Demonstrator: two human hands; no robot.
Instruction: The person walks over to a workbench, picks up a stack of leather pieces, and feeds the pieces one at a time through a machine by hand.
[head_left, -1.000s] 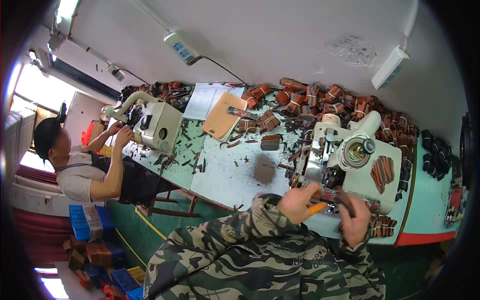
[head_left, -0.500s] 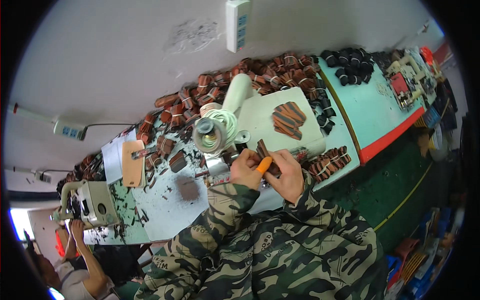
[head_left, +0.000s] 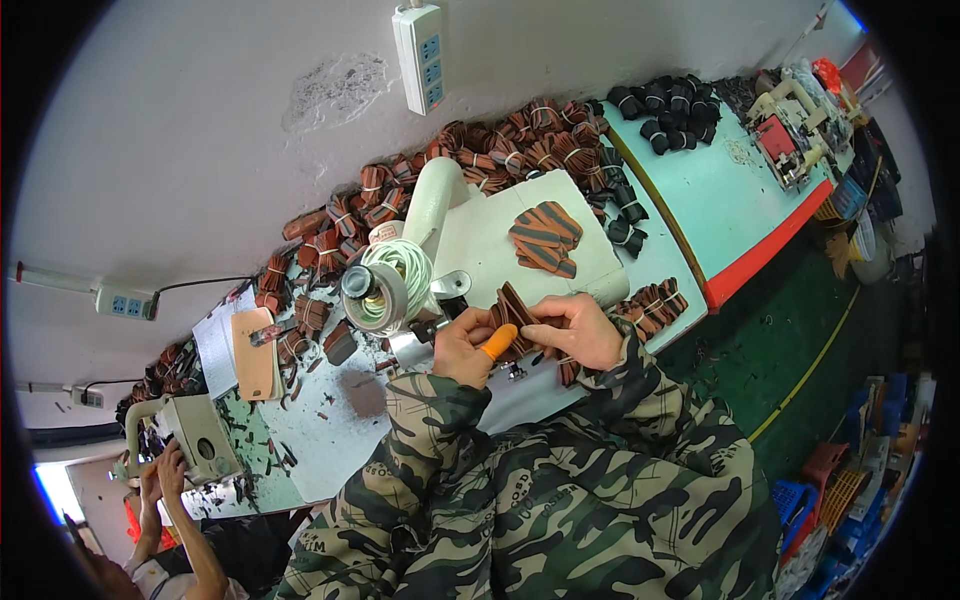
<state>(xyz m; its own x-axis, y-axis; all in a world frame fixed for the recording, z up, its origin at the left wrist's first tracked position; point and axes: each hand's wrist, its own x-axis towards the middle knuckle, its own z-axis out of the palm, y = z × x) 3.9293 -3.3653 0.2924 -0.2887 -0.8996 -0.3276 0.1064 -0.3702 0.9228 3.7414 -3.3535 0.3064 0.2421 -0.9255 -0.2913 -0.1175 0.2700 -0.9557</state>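
In front of the cream-coloured machine [head_left: 592,255], both my hands are on a small sheaf of brown and dark strips [head_left: 513,305]. My left hand [head_left: 462,348], with an orange finger cover [head_left: 498,342] on its thumb, grips the sheaf's left side. Pinched fingers of my right hand [head_left: 585,330] hold its right side. The strips stand partly fanned, upper ends pointing away from me. Loose orange-and-grey striped pieces [head_left: 546,240] lie on the machine's flat top. Beside my right hand is a row of banded brown bundles [head_left: 655,308].
Many banded brown bundles [head_left: 480,150] line the wall, and black bundles [head_left: 672,110] lie farther right. A green cord coil [head_left: 405,272] hangs by the machine's spool. A tan board [head_left: 256,360] lies left among scraps. At lower left, a co-worker's hands [head_left: 165,470] touch another machine [head_left: 195,435].
The view has shifted, moving the table leftward in the picture. My hands have drawn slightly apart, and the strips between them now show more of their length, fanned open.
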